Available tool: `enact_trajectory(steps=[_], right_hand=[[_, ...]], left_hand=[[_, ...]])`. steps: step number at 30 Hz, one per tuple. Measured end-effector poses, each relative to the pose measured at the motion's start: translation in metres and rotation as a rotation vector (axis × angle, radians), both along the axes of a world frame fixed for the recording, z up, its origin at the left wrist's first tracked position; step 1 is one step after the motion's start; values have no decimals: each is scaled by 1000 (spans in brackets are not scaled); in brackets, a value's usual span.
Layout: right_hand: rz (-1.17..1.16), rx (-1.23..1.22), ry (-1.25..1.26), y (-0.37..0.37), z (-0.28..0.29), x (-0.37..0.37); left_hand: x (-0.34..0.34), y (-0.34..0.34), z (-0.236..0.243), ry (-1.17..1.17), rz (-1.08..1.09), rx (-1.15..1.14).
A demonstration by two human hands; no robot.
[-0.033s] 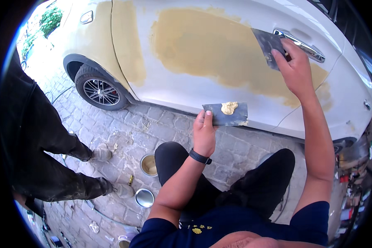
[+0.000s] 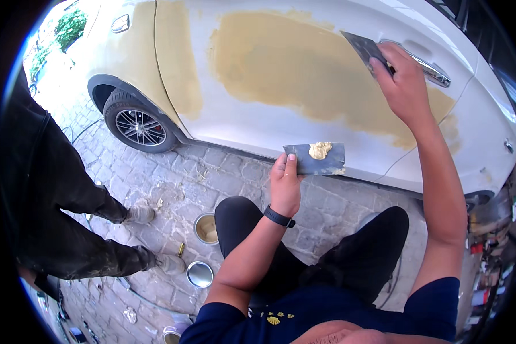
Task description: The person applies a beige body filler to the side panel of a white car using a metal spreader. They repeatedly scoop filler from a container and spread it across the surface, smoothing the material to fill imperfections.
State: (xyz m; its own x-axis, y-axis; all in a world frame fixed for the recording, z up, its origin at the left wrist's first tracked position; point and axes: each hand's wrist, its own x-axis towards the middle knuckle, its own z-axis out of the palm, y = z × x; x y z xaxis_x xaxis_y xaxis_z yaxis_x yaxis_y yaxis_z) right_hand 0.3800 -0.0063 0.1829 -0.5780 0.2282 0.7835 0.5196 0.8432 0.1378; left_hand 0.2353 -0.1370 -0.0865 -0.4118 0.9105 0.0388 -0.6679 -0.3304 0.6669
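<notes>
My left hand (image 2: 286, 186) grips a flat grey metal spreader (image 2: 312, 163) low in front of the white car door (image 2: 252, 123), with a lump of pale beige paste (image 2: 320, 150) on top of it. My right hand (image 2: 401, 80) is raised at the upper right, wrapped round a dark spreader blade (image 2: 361, 47), which is tilted against or just off the door beside the chrome handle (image 2: 433, 74); contact is unclear. A broad yellow-beige coated patch (image 2: 269, 63) covers much of the door, and more coating is on the front fender (image 2: 117, 57).
A person (image 2: 69, 189) in dark clothes stands at the left. On the cobblestones (image 2: 172, 183) are an open tin of beige material (image 2: 206, 228), a round metal lid (image 2: 199, 274), a small brass-coloured item (image 2: 181, 250) and hoses. Clutter (image 2: 484, 258) lines the right edge. The front wheel (image 2: 139, 126) is at left.
My right hand has shifted slightly up and to the left, and its blade is more steeply angled to my view. My left hand has moved very slightly right.
</notes>
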Motion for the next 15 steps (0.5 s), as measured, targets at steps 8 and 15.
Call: enact_trajectory(steps=[8,15], right_hand=[[-223,543,-193,59,10,-93],[-83,349,-218,48,-6,-69]], left_hand=[[10,7,-8,56,-38,-18],[1,2,-8,126,-7,42]])
